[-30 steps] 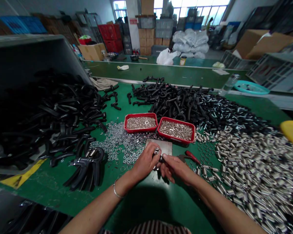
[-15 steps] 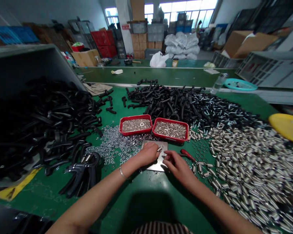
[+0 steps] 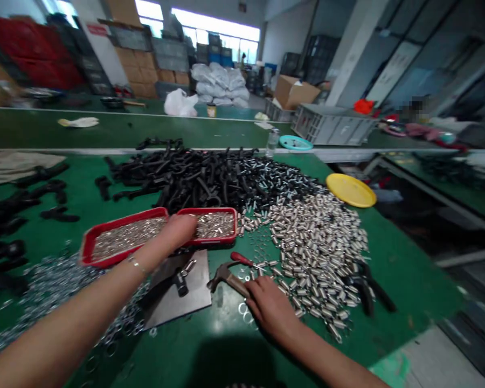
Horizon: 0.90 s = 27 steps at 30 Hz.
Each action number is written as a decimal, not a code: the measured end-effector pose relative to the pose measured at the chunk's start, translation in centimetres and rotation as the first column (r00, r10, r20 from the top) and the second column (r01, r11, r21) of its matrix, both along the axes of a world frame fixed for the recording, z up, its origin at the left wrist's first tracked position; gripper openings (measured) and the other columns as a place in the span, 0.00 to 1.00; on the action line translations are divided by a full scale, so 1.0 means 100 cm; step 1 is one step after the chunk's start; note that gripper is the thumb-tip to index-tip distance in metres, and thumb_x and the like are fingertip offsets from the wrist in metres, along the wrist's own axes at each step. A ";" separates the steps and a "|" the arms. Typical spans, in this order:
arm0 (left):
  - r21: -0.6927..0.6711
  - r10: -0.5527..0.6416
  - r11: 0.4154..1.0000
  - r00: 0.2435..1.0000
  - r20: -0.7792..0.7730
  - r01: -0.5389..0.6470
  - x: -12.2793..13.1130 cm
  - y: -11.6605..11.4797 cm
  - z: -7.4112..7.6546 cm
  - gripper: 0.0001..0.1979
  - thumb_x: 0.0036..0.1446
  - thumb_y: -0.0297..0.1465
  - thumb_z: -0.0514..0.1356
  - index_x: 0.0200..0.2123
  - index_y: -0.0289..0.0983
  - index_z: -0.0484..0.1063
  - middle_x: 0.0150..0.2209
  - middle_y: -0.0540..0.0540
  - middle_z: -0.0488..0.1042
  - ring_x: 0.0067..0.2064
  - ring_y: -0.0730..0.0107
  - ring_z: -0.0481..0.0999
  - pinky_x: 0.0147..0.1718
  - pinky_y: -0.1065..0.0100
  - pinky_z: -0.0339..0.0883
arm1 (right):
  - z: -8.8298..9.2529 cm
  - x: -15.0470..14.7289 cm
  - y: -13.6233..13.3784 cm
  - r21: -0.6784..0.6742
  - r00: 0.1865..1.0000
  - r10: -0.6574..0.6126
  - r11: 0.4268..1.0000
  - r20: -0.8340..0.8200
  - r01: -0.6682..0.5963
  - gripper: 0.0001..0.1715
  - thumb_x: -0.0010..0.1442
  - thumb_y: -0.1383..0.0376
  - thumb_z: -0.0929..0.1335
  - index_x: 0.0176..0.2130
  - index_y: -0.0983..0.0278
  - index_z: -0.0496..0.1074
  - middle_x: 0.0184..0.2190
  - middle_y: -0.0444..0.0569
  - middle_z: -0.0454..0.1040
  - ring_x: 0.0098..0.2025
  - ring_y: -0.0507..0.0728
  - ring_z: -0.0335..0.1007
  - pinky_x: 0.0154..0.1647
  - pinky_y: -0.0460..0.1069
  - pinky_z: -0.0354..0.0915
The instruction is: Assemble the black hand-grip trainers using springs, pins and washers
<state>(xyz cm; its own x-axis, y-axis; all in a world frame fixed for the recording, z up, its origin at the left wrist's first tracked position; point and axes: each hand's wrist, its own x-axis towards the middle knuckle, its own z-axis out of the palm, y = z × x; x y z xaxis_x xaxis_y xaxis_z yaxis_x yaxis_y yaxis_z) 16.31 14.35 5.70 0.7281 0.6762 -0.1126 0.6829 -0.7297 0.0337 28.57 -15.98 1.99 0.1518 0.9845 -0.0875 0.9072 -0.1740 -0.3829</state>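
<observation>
My left hand [image 3: 182, 229] reaches over the near edge of the right red tray [image 3: 235, 229], which holds small metal pins [image 3: 215, 225]; its fingertips are hidden and blurred. My right hand [image 3: 271, 302] grips the wooden handle of a claw hammer [image 3: 226, 276], whose head hangs low beside a flat metal plate [image 3: 198, 304]. On that plate lie a small black part [image 3: 181, 284] and a silver spring [image 3: 189, 266]. A red-handled tool [image 3: 241, 258] rests just beyond the hammer. Loose metal rings [image 3: 243, 309] are scattered near my right hand.
Silver springs [image 3: 319, 258] are heaped on the right, with black-handled pliers [image 3: 366, 285] at their edge. Black parts [image 3: 194, 175] pile up behind the trays. Another red tray [image 3: 87, 245] and many nuts [image 3: 48, 291] occupy the left. A yellow lid [image 3: 351, 189] sits farther back.
The view has swung right. My left hand has moved from the plate to the right tray. My right hand has left the plate and now holds the hammer. A black part now shows on the plate.
</observation>
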 end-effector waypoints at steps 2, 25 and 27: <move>0.003 -0.001 1.000 1.000 -0.001 0.001 -0.003 0.006 -0.011 0.09 0.56 0.24 0.56 0.24 0.34 0.71 0.26 0.44 0.73 0.32 0.59 0.76 0.40 0.60 0.68 | -0.003 0.002 0.002 -0.014 1.000 0.019 1.000 0.013 -0.018 0.14 0.65 0.65 0.66 0.50 0.63 0.70 0.45 0.54 0.73 0.47 0.62 0.67 0.48 0.54 0.65; -0.385 0.335 0.917 0.727 0.599 -0.105 -0.136 -0.075 -0.039 0.08 0.62 0.34 0.60 0.32 0.38 0.73 0.34 0.47 0.74 0.39 0.63 0.74 0.42 0.63 0.65 | -0.003 -0.006 0.028 -0.342 0.334 -0.349 0.936 -0.876 0.082 0.23 0.63 0.45 0.66 0.46 0.59 0.65 0.27 0.40 0.70 0.14 0.45 0.52 0.12 0.42 0.49; -0.342 0.315 0.931 0.748 0.584 -0.125 -0.132 -0.078 -0.045 0.09 0.62 0.34 0.59 0.31 0.37 0.72 0.34 0.46 0.73 0.40 0.62 0.73 0.43 0.63 0.64 | 0.000 -0.016 0.037 -0.300 0.333 -0.317 0.949 -0.888 0.102 0.23 0.63 0.45 0.66 0.46 0.59 0.65 0.29 0.41 0.71 0.14 0.44 0.53 0.12 0.41 0.48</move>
<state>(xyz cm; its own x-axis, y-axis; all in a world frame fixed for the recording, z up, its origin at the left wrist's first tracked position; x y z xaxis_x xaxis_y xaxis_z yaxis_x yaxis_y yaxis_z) 3.15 6.58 1.22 0.5340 0.8382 0.1108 0.5801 -0.4586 0.6732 27.01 -12.27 2.00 0.0687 0.8849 -0.4606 -0.0748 -0.4558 -0.8869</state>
